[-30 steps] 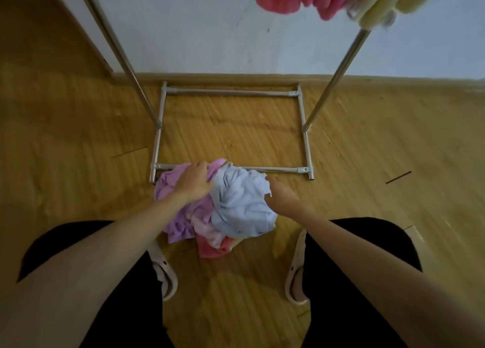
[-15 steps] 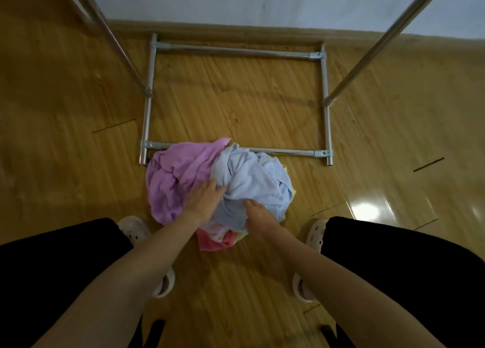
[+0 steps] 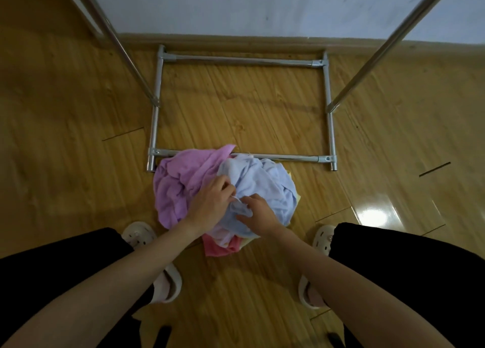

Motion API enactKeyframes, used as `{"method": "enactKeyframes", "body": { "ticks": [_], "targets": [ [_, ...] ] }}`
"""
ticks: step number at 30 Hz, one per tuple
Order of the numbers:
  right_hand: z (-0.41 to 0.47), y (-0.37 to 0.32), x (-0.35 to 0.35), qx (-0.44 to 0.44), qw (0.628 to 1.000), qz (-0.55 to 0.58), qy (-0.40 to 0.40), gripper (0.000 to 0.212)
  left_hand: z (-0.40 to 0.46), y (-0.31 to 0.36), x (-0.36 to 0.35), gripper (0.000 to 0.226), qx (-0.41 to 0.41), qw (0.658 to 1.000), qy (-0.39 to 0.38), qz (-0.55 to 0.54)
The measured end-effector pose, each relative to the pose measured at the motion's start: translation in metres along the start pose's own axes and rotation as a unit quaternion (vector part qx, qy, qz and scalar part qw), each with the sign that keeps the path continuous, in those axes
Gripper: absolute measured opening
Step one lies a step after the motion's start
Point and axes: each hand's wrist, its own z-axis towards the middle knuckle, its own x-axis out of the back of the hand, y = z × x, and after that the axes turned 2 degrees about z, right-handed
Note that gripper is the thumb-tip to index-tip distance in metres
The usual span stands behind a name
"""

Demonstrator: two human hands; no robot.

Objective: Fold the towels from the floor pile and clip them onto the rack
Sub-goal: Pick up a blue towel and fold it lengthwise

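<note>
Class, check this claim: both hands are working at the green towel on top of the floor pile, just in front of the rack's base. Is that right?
Not quite. In the head view the left hand and right hand work at a light blue towel, not green. It does lie on top of the pile, in front of the rack's base.

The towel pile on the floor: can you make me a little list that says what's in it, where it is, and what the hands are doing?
pile place: on the wooden floor, against the front bar of the rack base
colours seen: purple towel, light blue towel, pink towel, a bit of yellow at the right edge
top towel: light blue, crumpled
left hand: on the pile where purple meets blue, fingers curled into the blue cloth
right hand: pinching a fold of the light blue towel
folded yet: no
</note>
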Motion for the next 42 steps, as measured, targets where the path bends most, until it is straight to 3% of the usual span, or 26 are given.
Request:
{"method": "enactKeyframes", "body": {
  "ticks": [2,4,6,10,16,20,23,26,30,32,34,37,40,42],
  "targets": [
    [-0.005,-0.003,0.009,0.004,1.000,0.023,0.016,0.052,0.000,0.004,0.016,0.007,-0.050,0.999,0.017,-0.002],
    [-0.019,-0.016,0.032,0.010,0.999,0.041,0.019,0.036,-0.002,0.006,0.031,0.012,-0.070,0.997,-0.013,-0.041],
    [-0.034,-0.029,0.061,0.039,0.998,0.047,0.013,0.018,-0.006,0.013,0.050,0.010,-0.050,0.994,-0.046,-0.090],
    [-0.067,-0.050,0.118,0.068,0.996,0.056,-0.001,0.018,-0.011,0.037,0.088,0.020,-0.015,0.990,-0.055,-0.127],
    [-0.128,-0.086,0.176,0.081,0.972,0.193,0.110,0.021,-0.019,0.049,0.137,0.025,0.030,0.982,-0.042,-0.181],
    [-0.166,-0.111,0.188,0.084,0.930,0.316,0.171,0.021,-0.035,0.057,0.172,0.022,0.124,0.953,0.038,-0.273],
    [-0.191,-0.124,0.193,0.095,0.899,0.376,0.206,0.021,-0.051,0.068,0.208,0.014,0.206,0.904,0.111,-0.357],
    [-0.207,-0.125,0.196,0.110,0.885,0.395,0.220,0.023,-0.070,0.083,0.249,0.017,0.224,0.873,0.188,-0.390],
    [-0.227,-0.129,0.200,0.107,0.894,0.361,0.244,0.026,-0.086,0.111,0.307,0.001,0.199,0.867,0.292,-0.353],
    [-0.236,-0.134,0.201,0.108,0.915,0.290,0.258,0.026,-0.087,0.128,0.337,0.006,0.190,0.858,0.332,-0.343],
    [-0.242,-0.137,0.204,0.115,0.944,0.190,0.246,0.028,-0.087,0.149,0.365,0.009,0.175,0.829,0.346,-0.403],
    [-0.250,-0.146,0.206,0.114,0.970,0.084,0.199,0.032,-0.089,0.181,0.400,0.014,0.158,0.788,0.286,-0.521],
    [-0.255,-0.155,0.213,0.117,0.973,0.088,0.179,0.032,-0.093,0.211,0.423,0.011,0.109,0.757,0.206,-0.610],
    [-0.264,-0.168,0.221,0.137,0.971,0.104,0.165,0.024,-0.096,0.226,0.434,0.011,0.101,0.766,0.205,-0.600]
  ]
}}
